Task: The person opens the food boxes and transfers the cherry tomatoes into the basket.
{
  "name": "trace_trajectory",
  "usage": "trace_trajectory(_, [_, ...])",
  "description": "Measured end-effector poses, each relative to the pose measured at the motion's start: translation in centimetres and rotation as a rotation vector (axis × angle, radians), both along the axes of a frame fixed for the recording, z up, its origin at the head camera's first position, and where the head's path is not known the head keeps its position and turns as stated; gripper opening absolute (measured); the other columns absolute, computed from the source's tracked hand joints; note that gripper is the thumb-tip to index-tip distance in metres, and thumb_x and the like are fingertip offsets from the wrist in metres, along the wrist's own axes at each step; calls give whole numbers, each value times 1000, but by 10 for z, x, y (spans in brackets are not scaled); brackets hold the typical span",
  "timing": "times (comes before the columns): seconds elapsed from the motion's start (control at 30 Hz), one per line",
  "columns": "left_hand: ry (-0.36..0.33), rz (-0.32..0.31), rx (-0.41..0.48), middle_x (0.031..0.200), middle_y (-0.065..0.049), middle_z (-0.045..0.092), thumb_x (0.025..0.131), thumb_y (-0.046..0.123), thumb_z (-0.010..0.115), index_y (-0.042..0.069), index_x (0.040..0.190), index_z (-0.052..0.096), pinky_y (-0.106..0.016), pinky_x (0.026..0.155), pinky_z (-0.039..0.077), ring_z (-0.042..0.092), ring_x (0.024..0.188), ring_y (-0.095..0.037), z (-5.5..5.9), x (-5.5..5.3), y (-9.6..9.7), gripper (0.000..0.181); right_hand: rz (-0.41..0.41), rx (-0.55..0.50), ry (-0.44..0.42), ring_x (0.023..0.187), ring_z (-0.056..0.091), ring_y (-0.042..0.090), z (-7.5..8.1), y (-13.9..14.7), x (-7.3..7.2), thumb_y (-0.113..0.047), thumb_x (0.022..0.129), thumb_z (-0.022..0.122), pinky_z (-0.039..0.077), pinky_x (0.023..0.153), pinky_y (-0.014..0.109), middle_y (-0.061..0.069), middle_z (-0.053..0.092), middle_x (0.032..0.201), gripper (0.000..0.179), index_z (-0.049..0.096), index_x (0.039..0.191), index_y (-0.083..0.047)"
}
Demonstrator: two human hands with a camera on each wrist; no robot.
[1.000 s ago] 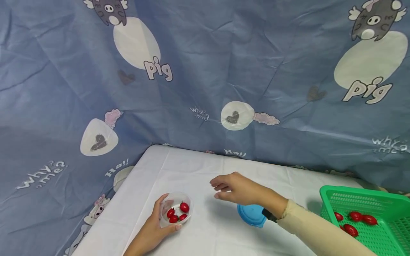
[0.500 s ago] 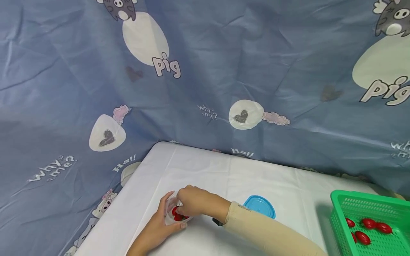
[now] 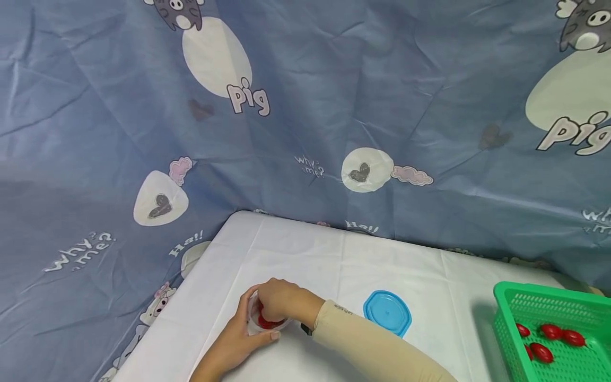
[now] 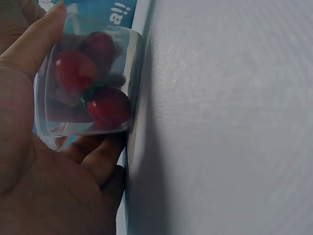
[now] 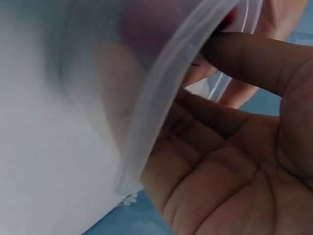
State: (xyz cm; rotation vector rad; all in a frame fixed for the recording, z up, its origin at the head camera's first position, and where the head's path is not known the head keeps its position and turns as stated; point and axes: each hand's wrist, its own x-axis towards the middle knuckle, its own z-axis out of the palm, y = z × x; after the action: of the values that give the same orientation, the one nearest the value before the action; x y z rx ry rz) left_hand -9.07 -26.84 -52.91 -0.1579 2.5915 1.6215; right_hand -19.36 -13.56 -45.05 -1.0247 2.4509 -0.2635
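Observation:
My left hand (image 3: 238,334) grips a small clear plastic tub (image 4: 117,127) at its sides, thumb on one side and fingers round the other. Through the tub's wall, several red cherry tomatoes (image 4: 76,71) with green stems show in the left wrist view. From above, my right hand (image 3: 279,300) reaches into the tub, its fingers down inside past the rim. A red tomato (image 5: 227,20) shows right by the thumb tip in the right wrist view. The right fingertips are hidden, so I cannot tell whether they pinch a tomato.
A blue lid (image 3: 387,312) lies on the white-covered table (image 3: 305,249), beyond my right forearm. To the right stands a green plastic basket (image 3: 525,292) with several red tomatoes (image 3: 551,332) inside. A blue printed curtain (image 3: 296,106) hangs behind and left of the table.
My right hand has moved left from over the table into the tub and sunk deeper. The blue lid, partly behind the forearm before, now shows whole. The left hand keeps its hold.

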Motion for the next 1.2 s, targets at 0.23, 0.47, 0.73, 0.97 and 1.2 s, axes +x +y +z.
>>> trace_trajectory(0.23, [0,-8,-18,165,-16,35,84,42,88,28,166,13,-68,117,26,36,149,-40,0,-1,0,112,84,-96,-62,66,55,8,-1,6,-8,-16,97,73,48,60,24,-6,60,74,12,67,86,-13])
trace_trajectory(0.47, [4,-4,-16,161,-10,43,84,40,89,28,165,16,-62,115,31,46,143,-30,-3,0,0,111,178,-120,-95,73,57,4,0,14,-10,-20,97,75,49,70,22,-11,63,81,8,70,96,-14])
trace_trajectory(0.73, [18,-23,-13,164,-14,38,85,38,88,26,166,13,-66,115,29,39,147,-37,-2,0,-2,110,320,-164,-119,67,53,3,8,27,-15,-12,87,83,46,61,18,-12,61,76,16,70,96,-13])
trace_trajectory(0.97, [38,-12,-54,161,-12,43,84,38,88,26,165,16,-63,113,33,44,143,-34,-1,0,-3,109,399,-134,-70,64,49,2,17,39,-11,-22,86,89,43,59,17,-12,57,72,21,70,93,-15])
trace_trajectory(1.2, [44,6,-92,156,-6,49,81,41,89,26,165,18,-62,113,33,48,139,-30,-2,0,0,111,437,-175,-48,62,43,3,14,47,-9,-8,87,84,37,56,18,-9,49,69,13,73,93,-12])
